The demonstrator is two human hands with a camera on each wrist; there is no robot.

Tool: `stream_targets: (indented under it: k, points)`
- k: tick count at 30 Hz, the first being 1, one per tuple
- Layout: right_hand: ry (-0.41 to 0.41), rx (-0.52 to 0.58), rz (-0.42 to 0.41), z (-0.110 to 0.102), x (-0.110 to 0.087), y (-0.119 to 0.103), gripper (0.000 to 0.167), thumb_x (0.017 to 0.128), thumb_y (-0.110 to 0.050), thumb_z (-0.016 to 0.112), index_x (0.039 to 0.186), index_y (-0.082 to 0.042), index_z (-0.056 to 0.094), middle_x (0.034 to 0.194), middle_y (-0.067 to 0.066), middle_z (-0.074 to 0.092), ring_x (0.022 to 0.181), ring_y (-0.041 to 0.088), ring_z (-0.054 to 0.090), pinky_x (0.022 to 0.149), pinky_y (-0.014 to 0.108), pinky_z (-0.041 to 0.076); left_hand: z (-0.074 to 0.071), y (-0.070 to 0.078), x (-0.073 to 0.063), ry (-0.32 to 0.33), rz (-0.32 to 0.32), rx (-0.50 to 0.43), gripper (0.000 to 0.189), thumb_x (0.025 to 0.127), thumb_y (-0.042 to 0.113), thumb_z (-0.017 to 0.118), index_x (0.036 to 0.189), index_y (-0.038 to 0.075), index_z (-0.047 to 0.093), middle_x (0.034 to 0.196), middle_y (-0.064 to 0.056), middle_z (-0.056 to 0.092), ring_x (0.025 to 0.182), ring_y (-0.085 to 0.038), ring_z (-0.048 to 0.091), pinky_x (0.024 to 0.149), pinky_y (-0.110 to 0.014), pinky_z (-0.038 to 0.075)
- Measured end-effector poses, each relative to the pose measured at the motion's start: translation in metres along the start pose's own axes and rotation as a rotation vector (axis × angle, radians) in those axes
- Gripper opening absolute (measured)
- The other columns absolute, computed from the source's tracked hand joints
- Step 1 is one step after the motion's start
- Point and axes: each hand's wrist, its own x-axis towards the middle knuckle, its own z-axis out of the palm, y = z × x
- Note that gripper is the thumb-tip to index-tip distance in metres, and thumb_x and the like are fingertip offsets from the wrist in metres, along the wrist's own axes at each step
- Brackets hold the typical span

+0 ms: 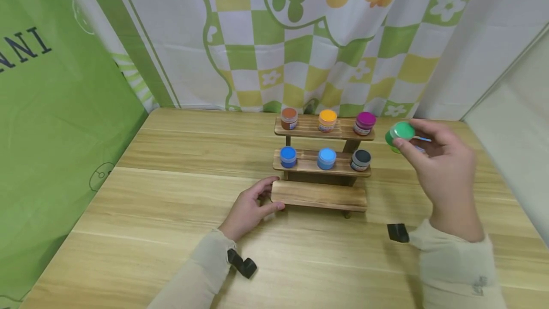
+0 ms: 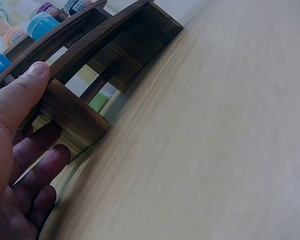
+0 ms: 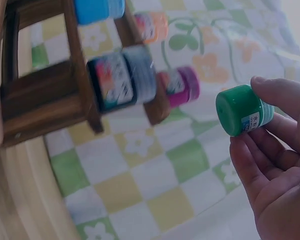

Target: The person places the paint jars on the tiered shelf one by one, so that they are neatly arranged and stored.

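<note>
One green jar (image 1: pixel 403 131) is up right of the rack (image 1: pixel 319 194), pinched in our right hand (image 1: pixel 448 163); we should hold it level and let our left hand (image 1: pixel 249 211), gripping the rack's end, steady that.

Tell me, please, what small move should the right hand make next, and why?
Probably the right hand should bring the green jar left and down, over the bottom step: the top step and the middle step hold three jars each, the bottom step shows none, and the left hand holds its end.
</note>
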Motion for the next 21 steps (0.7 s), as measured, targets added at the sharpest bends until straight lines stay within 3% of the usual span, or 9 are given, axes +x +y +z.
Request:
stream_targets:
  k: [9, 21]
  points:
    - [-0.1, 0.101, -0.249, 0.014, -0.011, -0.015, 0.04, 0.074, 0.026, 0.073, 0.111, 0.011, 0.069, 0.109, 0.012, 0.069, 0.096, 0.017, 0.067, 0.084, 0.021, 0.054, -0.001, 0.0, -0.001, -0.002, -0.001, 0.006, 0.066, 0.084, 0.034, 0.082, 0.143, 0.021, 0.055, 0.114, 0.003, 0.069, 0.101, -0.015, 0.059, 0.093, -0.041, 0.048]
    - [-0.261, 0.102, -0.337, 0.039, -0.028, -0.027, 0.047, 0.067, 0.033, 0.072, 0.111, 0.015, 0.068, 0.106, 0.016, 0.068, 0.099, 0.017, 0.065, 0.086, 0.025, 0.054, 0.0, -0.001, 0.0, -0.002, 0.001, 0.012, 0.066, 0.084, 0.034, 0.081, 0.143, 0.021, 0.055, 0.113, 0.003, 0.069, 0.1, -0.015, 0.059, 0.092, -0.041, 0.048]
